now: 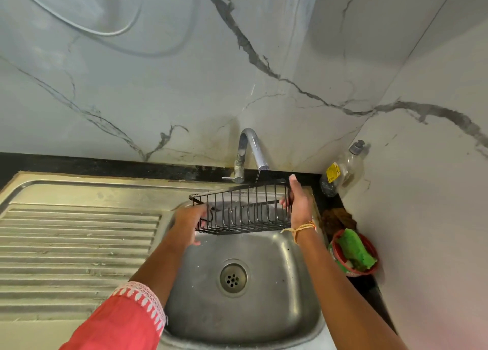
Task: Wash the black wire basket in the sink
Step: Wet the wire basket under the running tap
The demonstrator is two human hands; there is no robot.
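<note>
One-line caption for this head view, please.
Both hands, left hand and right hand, hold a black wire basket under the chrome tap's thin stream above the steel sink.

No legible text anywhere in my view. One label noted — a yellow sticker (pixel 332 172) on the clear pump bottle (pixel 340 171) in the corner by the wall — its print too small and blurred to read.

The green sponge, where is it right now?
In the head view the green sponge lies in a red bowl on the dark counter at the right of the sink, below the soap bottle.
</note>
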